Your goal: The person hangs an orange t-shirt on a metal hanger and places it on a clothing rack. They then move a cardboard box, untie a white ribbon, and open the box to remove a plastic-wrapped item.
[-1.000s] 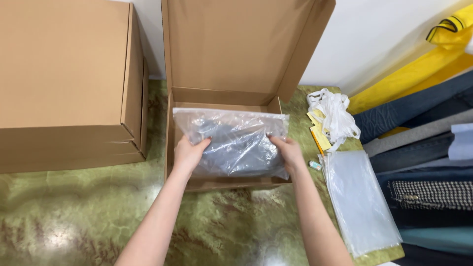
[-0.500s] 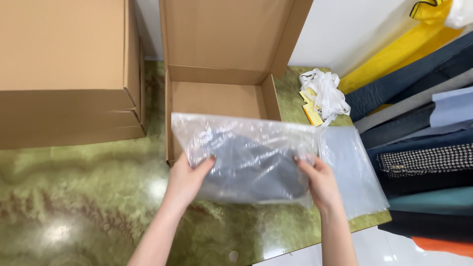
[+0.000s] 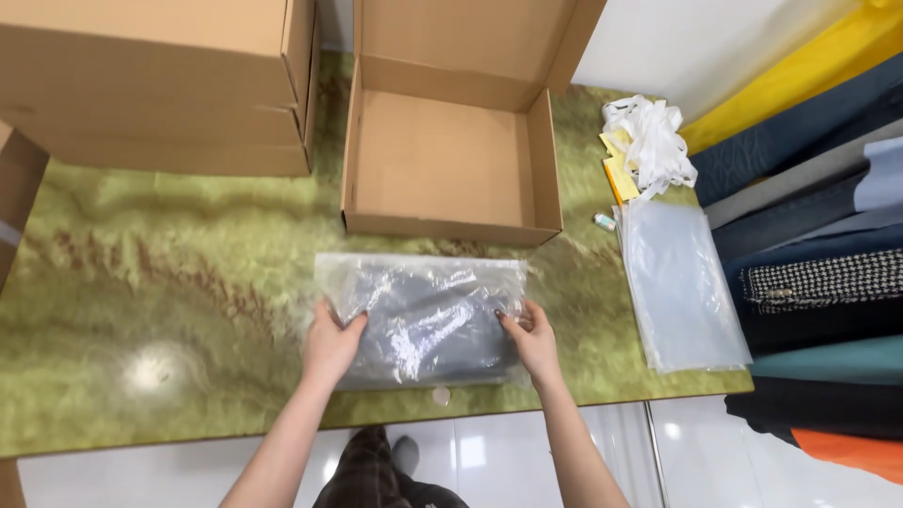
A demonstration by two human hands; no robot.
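Green marbled tabletop [image 3: 141,282]; left hand [image 3: 329,346], right hand [image 3: 534,343] gripping bagged grey garment [image 3: 423,320]; white tile floor [image 3: 489,452] below.

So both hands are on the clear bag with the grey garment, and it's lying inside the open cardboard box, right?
Not quite. The left hand and right hand do hold the clear bag with the grey garment, but it lies on the green table in front of the open cardboard box, which is empty. The head view shows this.

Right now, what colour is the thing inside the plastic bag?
Dark grey, seen through the clear plastic bag in the head view.
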